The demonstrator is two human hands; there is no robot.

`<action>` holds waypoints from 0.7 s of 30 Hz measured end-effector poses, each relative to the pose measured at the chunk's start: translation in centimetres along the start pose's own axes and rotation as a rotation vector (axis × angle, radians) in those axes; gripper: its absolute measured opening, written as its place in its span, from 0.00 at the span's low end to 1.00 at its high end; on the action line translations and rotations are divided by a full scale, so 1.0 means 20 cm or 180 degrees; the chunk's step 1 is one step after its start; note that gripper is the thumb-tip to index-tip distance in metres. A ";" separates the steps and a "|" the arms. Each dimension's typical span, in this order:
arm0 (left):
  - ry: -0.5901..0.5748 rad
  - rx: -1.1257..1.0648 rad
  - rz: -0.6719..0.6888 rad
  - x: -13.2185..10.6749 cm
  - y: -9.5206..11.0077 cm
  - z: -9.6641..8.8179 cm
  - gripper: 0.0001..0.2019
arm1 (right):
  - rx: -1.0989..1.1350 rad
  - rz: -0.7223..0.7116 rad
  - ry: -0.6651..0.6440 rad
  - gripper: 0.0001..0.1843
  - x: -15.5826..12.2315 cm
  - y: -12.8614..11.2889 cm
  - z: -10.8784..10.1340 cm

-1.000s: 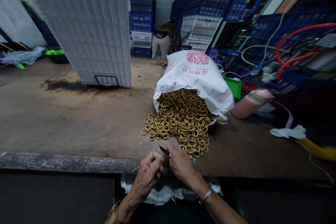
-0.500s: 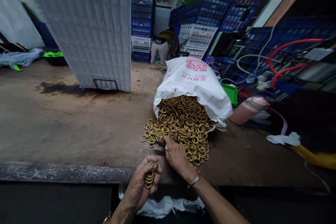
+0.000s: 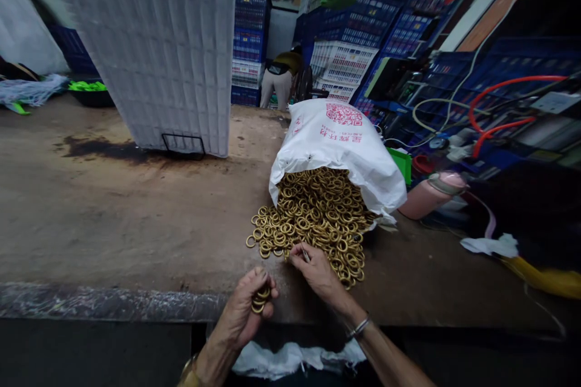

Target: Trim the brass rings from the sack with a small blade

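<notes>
Several brass-coloured rings sit stacked in my left hand, its fingers curled round them above the table's front edge. To the right, my right hand pinches a slim metal tool; its exact kind is hard to make out, as the fingers cover most of it. The fingertips of this hand are at the near edge of a heap of loose rings. That heap spills out of the mouth of a white woven sack with red print, lying on its side.
On the wooden table, a tall grey-white ribbed panel stands in a wire holder. A pink bottle leans right of the sack. Stacked crates and a bending person are behind. White sheeting hangs below the edge.
My right hand has drawn its fingers together, and the dark blade-like end that pointed left no longer shows. My left hand still holds rings, fewer of them visible. The view has shifted slightly.
</notes>
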State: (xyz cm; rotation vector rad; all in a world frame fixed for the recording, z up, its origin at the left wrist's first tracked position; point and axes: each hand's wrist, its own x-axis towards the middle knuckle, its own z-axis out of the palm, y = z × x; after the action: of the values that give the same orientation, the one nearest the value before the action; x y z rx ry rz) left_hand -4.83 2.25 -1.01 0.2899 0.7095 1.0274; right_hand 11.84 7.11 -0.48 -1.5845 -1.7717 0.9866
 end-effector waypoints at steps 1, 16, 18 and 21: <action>0.0014 0.0088 0.0073 0.01 0.00 0.00 0.10 | 0.0099 0.0044 -0.0020 0.11 0.00 0.00 -0.01; 0.0505 0.1970 0.0968 0.09 -0.05 0.10 0.11 | 0.1457 0.0564 -0.0444 0.13 -0.09 -0.04 0.02; 0.0404 0.1995 0.1101 0.10 -0.06 0.10 0.09 | 0.1478 0.0567 -0.0469 0.13 -0.09 -0.04 0.02; 0.0337 0.2138 0.1238 0.10 -0.07 0.08 0.09 | 0.1468 0.0570 -0.0398 0.13 -0.09 -0.03 0.04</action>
State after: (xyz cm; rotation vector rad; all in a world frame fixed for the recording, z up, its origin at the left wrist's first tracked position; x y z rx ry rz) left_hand -2.15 3.33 -1.42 0.9907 1.1144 1.1497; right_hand 11.15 5.09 -0.28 -1.4203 -1.3598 1.4843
